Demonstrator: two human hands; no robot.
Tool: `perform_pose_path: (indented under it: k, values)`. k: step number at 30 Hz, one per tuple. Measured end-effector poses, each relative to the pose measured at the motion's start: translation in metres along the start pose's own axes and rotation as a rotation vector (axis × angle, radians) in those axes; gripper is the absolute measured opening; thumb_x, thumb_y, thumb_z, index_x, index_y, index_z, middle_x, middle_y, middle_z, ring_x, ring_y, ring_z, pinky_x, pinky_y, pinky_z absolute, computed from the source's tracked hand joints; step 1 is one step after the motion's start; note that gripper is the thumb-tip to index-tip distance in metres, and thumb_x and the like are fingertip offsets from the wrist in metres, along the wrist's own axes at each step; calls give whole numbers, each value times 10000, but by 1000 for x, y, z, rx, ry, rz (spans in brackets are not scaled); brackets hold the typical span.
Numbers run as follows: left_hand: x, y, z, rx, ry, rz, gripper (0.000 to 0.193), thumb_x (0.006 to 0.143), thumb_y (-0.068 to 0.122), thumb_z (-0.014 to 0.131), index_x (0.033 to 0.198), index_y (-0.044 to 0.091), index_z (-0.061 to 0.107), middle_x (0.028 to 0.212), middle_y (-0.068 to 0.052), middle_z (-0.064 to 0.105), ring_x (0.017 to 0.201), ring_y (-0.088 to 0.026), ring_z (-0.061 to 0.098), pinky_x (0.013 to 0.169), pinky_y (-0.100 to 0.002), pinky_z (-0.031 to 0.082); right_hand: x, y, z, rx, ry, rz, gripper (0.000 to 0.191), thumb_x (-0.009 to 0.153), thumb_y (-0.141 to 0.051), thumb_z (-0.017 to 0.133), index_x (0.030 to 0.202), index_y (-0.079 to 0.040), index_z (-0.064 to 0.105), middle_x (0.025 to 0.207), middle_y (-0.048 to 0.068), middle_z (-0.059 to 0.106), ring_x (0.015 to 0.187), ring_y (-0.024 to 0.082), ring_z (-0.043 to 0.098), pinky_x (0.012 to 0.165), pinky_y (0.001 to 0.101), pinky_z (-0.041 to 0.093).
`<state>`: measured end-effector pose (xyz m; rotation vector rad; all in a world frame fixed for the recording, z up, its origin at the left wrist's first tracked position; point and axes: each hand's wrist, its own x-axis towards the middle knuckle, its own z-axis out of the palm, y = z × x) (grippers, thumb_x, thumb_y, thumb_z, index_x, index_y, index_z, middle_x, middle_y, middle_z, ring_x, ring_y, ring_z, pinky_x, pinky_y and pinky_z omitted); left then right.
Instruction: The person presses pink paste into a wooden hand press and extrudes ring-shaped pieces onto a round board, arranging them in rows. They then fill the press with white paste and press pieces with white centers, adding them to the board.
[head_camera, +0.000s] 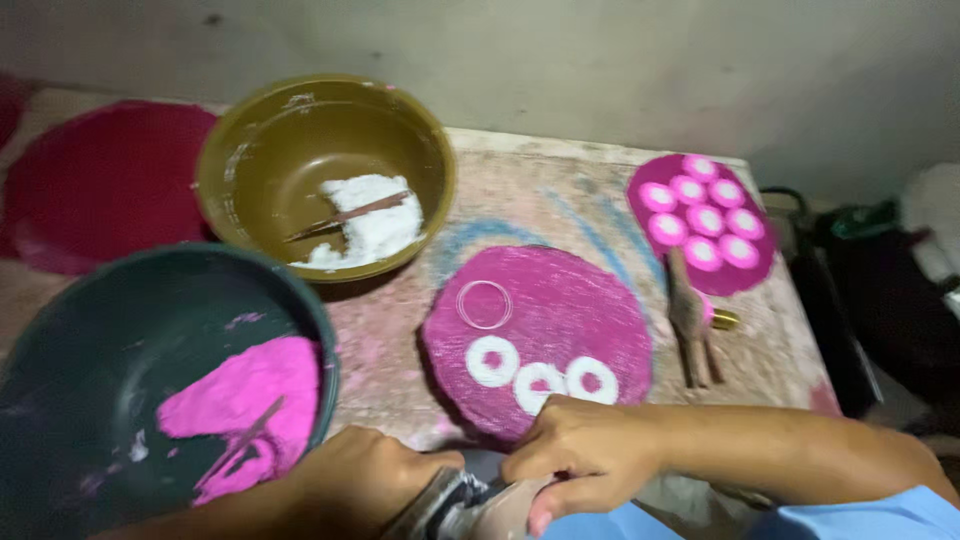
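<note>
Head view: left hand (365, 480) closed around a metal tool (450, 503) at the bottom edge; right hand (585, 455) pinches its other end, fingers curled narrow. Tool sits low between both hands, just off the near rim of the pink disc (540, 340). Judgement: brace the tool firmly, keep it clear of the three white rings (540, 378) to avoid smudging. Dark bowl (150, 380) with pink powder sits left, olive bowl (325, 170) with white powder behind, both on the desk (590, 200).

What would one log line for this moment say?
both hands grip metal tool | three white rings on pink board | pink powder bowl left
</note>
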<state>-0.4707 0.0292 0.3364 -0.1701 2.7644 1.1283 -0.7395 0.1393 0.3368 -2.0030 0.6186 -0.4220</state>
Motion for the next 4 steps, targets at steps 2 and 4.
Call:
perform_pose_path:
  k: [2,4]
  values:
    - [-16,9,-27,-60,51,-112,274,889,384,630,1136,264,641,764,-146,720,738,-384,729,648,-509,560,10,11,0,116,-17,0,440,1104,-442,617,912,-49,562,785,119,571,724,348,626,639,431,436]
    - [-56,33,-57,-81,92,-183,309,909,404,622,1192,284,651,799,-146,734,764,-378,742,663,-502,569,17,24,-11,101,25,-34,433,1090,-454,624,917,-59,598,782,112,589,741,351,652,652,445,450]
